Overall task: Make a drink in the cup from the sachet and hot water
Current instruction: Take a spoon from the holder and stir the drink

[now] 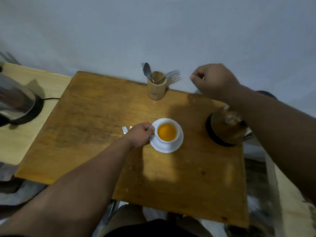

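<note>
A white cup [177, 134] filled with orange liquid stands on a white saucer [171, 147] in the middle of the wooden table [95, 127]. My left hand [139, 135] is closed around the cup's handle at its left side. A white sachet scrap [124, 130] lies just left of that hand, partly hidden by it. My right hand [214, 81] hovers as a closed fist above the table's far right edge, to the right of the holder; whether it holds anything small cannot be told.
A wooden holder [156, 88] with a spoon and forks stands at the table's back edge. A glass jar with a dark base [224, 129] sits at the right, under my right forearm. A steel kettle [15, 103] rests on a pale side surface at the left.
</note>
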